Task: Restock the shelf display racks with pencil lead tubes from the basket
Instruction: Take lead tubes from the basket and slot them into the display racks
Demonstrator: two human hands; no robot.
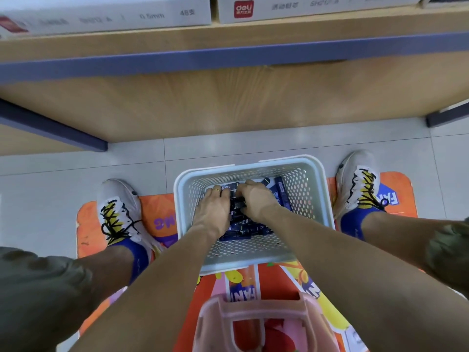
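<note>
Reaching down into a pale perforated basket (314,199) on the floor, both hands are seen side by side among a heap of dark blue pencil lead tubes (250,228). The left hand (214,208), with a ring on one finger, is laid knuckles-up over the tubes with its fingers bent down into the pile; whether any tube is actually gripped by it cannot be told. The right hand (256,199) is curled over a few dark tubes at the middle of the heap and appears to be closed round them, the fingertips being hidden. More tubes are seen lying flat against the basket's far right corner. The basket is set on an orange printed mat (396,184) between two feet in white, yellow and blue sneakers (119,212). A pink plastic stool (266,313) is visible at the bottom edge, nearest the camera. Beyond the basket a wooden shelf (228,102) with a blue edge strip is seen, and white boxes (253,8) with a red logo are stood on the level above it
</note>
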